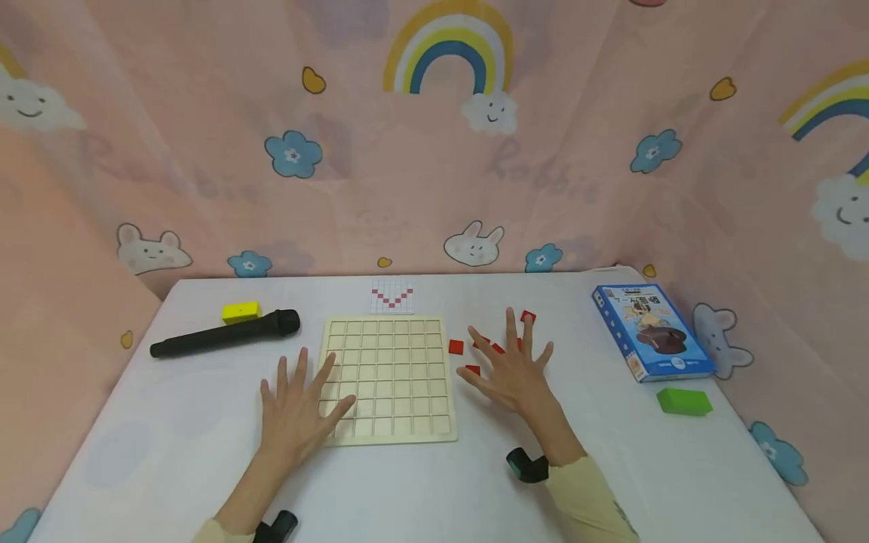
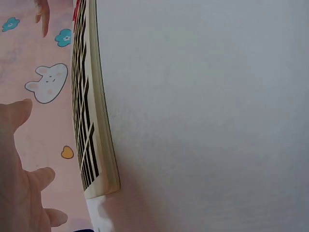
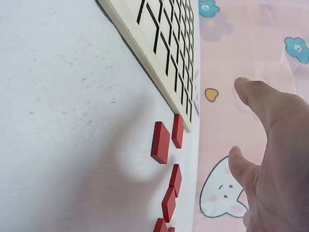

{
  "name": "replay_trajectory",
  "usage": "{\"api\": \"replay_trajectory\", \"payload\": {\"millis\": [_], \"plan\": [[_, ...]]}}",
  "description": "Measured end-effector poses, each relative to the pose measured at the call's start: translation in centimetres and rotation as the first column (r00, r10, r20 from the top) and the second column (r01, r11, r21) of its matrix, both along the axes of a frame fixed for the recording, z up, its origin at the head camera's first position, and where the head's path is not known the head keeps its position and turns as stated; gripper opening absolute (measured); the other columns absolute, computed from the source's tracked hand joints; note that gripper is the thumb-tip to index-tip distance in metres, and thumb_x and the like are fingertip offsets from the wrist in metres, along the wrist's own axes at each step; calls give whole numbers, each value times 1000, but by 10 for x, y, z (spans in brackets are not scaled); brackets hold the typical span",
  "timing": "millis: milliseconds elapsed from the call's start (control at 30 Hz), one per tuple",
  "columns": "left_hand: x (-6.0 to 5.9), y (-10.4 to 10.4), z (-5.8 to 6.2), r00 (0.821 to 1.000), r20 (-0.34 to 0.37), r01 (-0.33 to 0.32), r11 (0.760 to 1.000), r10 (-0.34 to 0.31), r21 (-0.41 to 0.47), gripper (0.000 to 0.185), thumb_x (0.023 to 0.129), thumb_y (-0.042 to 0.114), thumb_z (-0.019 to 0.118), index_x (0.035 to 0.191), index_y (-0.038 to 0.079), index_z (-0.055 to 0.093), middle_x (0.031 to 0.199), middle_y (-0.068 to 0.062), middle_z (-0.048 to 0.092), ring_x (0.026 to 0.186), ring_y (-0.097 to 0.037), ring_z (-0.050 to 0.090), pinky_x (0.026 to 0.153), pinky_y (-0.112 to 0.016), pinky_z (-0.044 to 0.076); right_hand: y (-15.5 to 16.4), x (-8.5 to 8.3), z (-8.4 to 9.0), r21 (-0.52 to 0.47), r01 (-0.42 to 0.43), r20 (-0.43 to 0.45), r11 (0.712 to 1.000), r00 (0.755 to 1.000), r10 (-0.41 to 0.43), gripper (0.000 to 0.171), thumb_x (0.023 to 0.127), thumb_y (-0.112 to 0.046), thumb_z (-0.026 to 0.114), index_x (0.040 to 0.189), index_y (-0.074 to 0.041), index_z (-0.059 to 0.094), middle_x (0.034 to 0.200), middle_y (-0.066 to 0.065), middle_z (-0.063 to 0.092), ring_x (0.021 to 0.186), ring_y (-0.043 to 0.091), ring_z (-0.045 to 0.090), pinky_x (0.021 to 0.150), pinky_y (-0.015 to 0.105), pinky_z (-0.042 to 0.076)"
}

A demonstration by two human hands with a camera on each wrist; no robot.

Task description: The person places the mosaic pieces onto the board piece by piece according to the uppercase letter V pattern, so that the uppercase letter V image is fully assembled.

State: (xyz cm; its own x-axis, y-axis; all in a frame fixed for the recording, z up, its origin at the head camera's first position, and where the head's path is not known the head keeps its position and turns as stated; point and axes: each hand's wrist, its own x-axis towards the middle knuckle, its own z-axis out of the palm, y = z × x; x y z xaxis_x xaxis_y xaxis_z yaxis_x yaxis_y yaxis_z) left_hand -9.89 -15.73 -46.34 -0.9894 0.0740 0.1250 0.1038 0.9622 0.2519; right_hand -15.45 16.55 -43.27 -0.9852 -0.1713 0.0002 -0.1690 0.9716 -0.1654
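A pale wooden grid board (image 1: 390, 377) lies flat in the middle of the white table. My left hand (image 1: 292, 415) is over the board's left edge with its fingers spread, holding nothing. Several small red square tiles (image 1: 455, 347) are scattered to the right of the board. Above them hovers my right hand (image 1: 519, 373), fingers spread wide and nothing in its grasp; it hides part of the tiles. The right wrist view shows red tiles (image 3: 161, 142) beside the board's edge (image 3: 145, 63), with the hand apart from them.
Behind the board lies a small pattern card (image 1: 392, 297) with a pink V. At the left are a black microphone (image 1: 224, 334) and a yellow block (image 1: 241, 312). A blue box (image 1: 653, 332) and a green block (image 1: 684, 402) lie at the right.
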Motion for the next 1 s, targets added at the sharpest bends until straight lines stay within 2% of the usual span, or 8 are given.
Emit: {"api": "replay_trajectory", "payload": {"millis": [267, 600, 700, 833, 933, 1000], "plan": [[18, -1, -2, 1000, -2, -2, 1000, 2, 7, 77, 85, 64, 53, 147, 20, 40, 153, -23, 24, 138, -51, 16, 102, -76, 17, 3, 7, 0, -15, -13, 8, 1000, 1000, 13, 77, 83, -65, 53, 149, -29, 35, 158, 22, -4, 140, 52, -7, 96, 84, 6], [40, -6, -5, 999, -36, 37, 999, -37, -2, 75, 84, 63, 57, 145, 22, 42, 152, -22, 27, 136, -51, 22, 101, -75, 23, 19, 19, -8, -34, -35, -9, 999, 999, 35, 73, 84, -60, 57, 147, -26, 40, 157, 22, -2, 140, 51, -5, 96, 84, 7], [46, -11, -3, 998, 6, 62, 997, -63, 53, 74, 85, 59, 59, 147, 23, 40, 154, -20, 24, 137, -50, 21, 104, -71, 25, 24, 21, -12, -43, -48, -25, 998, 999, 47, 74, 83, -59, 58, 146, -25, 41, 157, 22, -1, 140, 51, -4, 96, 83, 6], [49, -20, 2, 993, 74, 78, 980, -93, 183, 72, 83, 46, 70, 144, 19, 44, 156, -15, 22, 138, -47, 22, 97, -65, 40, 33, 21, -15, -44, -55, -41, 998, 998, 53, 73, 83, -57, 60, 146, -24, 41, 157, 24, 4, 140, 51, -1, 98, 82, 7], [47, -27, 5, 989, 67, 115, 962, -135, 248, 67, 77, 31, 80, 137, 14, 54, 153, -14, 28, 135, -44, 31, 92, -62, 46, 37, 22, -16, -74, -48, -33, 996, 998, 46, 71, 86, -51, 59, 147, -21, 38, 156, 26, 7, 140, 52, 1, 99, 81, 8], [44, -32, 6, 984, 47, 151, 948, -171, 281, 62, 73, 23, 83, 130, 10, 60, 150, -16, 34, 131, -42, 38, 94, -60, 45, 39, 22, -15, -116, -36, -19, 993, 999, 34, 70, 88, -48, 59, 149, -19, 36, 155, 27, 8, 139, 52, 2, 100, 81, 9]]}}
